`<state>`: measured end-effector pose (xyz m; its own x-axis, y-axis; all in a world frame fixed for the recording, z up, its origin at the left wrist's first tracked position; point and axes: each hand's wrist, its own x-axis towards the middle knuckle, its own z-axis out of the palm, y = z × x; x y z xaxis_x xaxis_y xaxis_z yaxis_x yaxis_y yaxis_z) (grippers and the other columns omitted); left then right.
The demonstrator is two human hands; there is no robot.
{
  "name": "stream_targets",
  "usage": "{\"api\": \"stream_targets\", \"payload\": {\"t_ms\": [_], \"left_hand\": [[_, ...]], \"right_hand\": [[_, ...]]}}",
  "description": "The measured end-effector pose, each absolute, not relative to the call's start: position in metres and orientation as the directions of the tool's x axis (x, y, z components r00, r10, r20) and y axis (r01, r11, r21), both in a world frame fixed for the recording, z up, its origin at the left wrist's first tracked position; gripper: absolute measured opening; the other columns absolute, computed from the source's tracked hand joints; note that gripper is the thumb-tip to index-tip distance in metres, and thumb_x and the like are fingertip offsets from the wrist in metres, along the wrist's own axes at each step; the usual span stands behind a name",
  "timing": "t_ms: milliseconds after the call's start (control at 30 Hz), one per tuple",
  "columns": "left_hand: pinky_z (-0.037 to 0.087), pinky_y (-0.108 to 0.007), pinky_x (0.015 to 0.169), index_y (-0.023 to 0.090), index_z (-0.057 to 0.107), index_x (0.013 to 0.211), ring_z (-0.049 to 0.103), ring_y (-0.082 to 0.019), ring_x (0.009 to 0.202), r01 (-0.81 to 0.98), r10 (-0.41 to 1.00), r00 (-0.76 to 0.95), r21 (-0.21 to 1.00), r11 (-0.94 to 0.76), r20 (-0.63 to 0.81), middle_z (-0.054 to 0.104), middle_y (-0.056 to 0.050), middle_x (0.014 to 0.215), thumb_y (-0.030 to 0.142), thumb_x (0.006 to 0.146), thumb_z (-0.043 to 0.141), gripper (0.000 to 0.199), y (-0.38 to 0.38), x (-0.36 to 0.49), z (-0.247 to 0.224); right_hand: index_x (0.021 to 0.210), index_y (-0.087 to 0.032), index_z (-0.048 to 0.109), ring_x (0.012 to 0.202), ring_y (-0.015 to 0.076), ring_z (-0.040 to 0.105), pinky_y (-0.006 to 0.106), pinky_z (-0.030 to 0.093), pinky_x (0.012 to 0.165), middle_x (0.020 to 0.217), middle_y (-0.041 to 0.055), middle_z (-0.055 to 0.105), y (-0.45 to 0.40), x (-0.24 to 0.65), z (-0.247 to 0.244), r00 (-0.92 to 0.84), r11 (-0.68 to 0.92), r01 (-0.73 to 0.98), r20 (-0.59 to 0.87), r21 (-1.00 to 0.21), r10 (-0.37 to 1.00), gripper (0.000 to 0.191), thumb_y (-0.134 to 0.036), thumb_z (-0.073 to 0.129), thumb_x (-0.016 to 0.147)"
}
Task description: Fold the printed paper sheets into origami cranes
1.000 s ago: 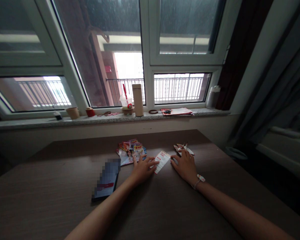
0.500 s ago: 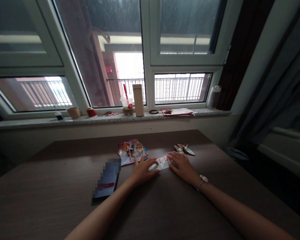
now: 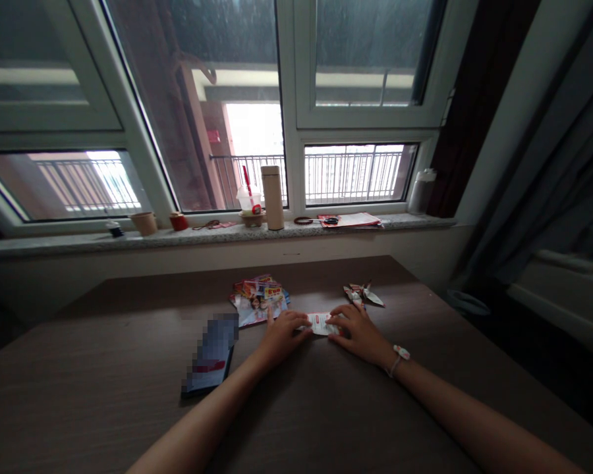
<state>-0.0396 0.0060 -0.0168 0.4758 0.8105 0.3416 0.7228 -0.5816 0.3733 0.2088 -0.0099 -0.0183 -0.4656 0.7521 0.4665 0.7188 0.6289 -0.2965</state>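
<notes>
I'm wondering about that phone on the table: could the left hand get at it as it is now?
Probably yes: the phone lies just left of the left forearm, with bare tabletop between. The left hand would first leave the paper.

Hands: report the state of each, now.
Left hand: fingers bent, on the paper's left end.
Right hand: fingers bent, on its right end; grip unclear.

A thin, pale bracelet (image 3: 392, 367) with a whitish, red-marked charm (image 3: 401, 352) is circling the right wrist (image 3: 386, 355); both forearms (image 3: 202, 405) are showing bare.
</notes>
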Motion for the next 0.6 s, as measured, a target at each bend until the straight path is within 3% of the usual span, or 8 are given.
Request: {"api": "stream_targets", "payload": {"t_ms": [200, 367, 600], "left_hand": [[0.015, -0.054, 0.120, 0.031, 0.072, 0.107, 0.059, -0.022, 0.121, 0.726, 0.827, 0.474, 0.397, -0.562, 0.304, 0.069, -0.003, 0.125, 0.039, 0.094, 0.054, 0.024, 0.0042, -0.0393, -0.0153], [0.008, -0.053, 0.121, 0.031, 0.071, 0.108, 0.056, -0.021, 0.126, 0.740, 0.838, 0.474, 0.393, -0.546, 0.270, 0.068, -0.001, 0.128, 0.039, 0.097, 0.049, 0.027, 0.0047, -0.0392, -0.0142], [0.012, -0.052, 0.121, 0.032, 0.067, 0.118, 0.055, -0.023, 0.128, 0.736, 0.848, 0.473, 0.423, -0.529, 0.238, 0.067, -0.001, 0.130, 0.039, 0.099, 0.042, 0.032, 0.0074, -0.0387, -0.0135]], "right_hand": [[0.096, -0.024, 0.072, 0.103, 0.0199, 0.063, 0.051, 0.027, 0.112, 0.105, 0.0042, 0.071, -0.0120, 0.2060, -0.0143, -0.490, 0.673, 0.688, 0.510, -0.273, 0.707, 0.014, -0.020, 0.061, 0.088], [0.098, -0.023, 0.071, 0.104, 0.0224, 0.063, 0.052, 0.028, 0.111, 0.107, 0.0058, 0.071, -0.0132, 0.2049, -0.0129, -0.512, 0.686, 0.687, 0.508, -0.241, 0.692, 0.020, -0.034, 0.071, 0.082], [0.093, -0.023, 0.071, 0.096, 0.0198, 0.065, 0.051, 0.026, 0.113, 0.098, 0.0031, 0.073, -0.0129, 0.2022, -0.0139, -0.462, 0.656, 0.702, 0.523, -0.278, 0.716, 0.015, -0.017, 0.060, 0.085]]}}
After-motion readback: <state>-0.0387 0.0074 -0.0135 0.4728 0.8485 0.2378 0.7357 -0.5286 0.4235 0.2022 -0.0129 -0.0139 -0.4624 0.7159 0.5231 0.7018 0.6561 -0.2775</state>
